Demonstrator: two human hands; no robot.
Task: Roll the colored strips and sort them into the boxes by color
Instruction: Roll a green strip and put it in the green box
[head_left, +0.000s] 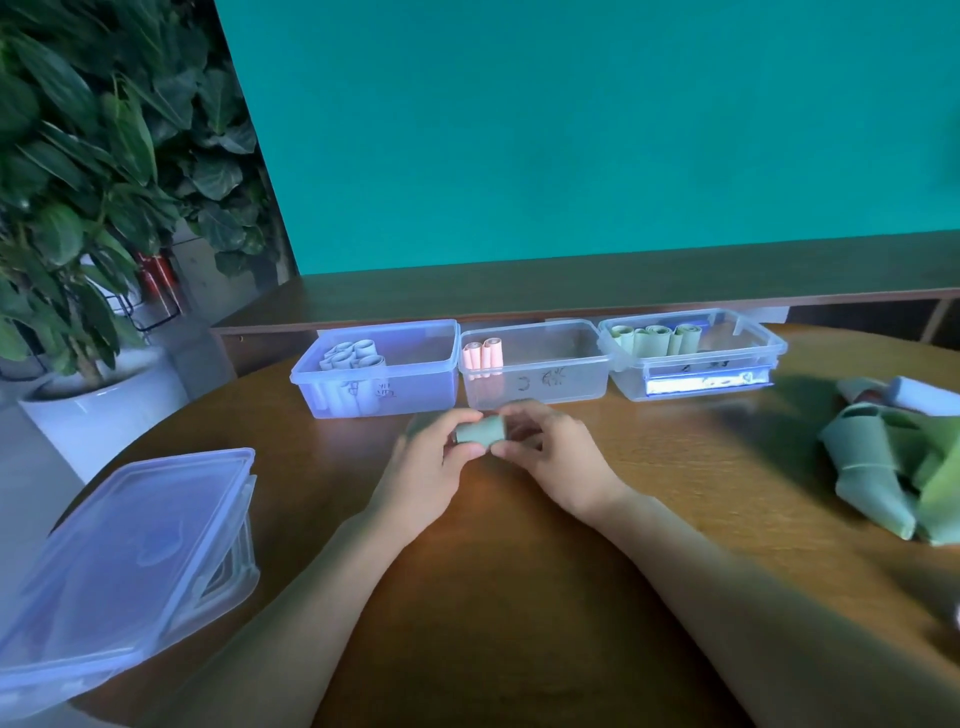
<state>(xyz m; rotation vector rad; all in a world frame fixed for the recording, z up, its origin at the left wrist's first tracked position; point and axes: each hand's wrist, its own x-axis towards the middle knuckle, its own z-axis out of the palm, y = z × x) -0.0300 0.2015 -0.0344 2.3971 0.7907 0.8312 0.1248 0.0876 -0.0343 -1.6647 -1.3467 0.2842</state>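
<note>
A rolled pale green strip (480, 431) is held above the round wooden table between my two hands. My left hand (434, 465) pinches its left end and my right hand (550, 457) pinches its right end. Three clear boxes stand in a row behind my hands. The left box (415, 395) holds several pale blue rolls (353, 356). In the middle box (571, 387) lie two pink rolls (483, 357). The right box (769, 345) contains several green rolls (657, 339).
A heap of loose green strips (883, 462) with a pale blue one (922, 395) lies at the table's right. Stacked clear lids (124, 561) sit at the front left edge. A potted plant (78, 208) stands left of the table. A wooden ledge runs behind the boxes.
</note>
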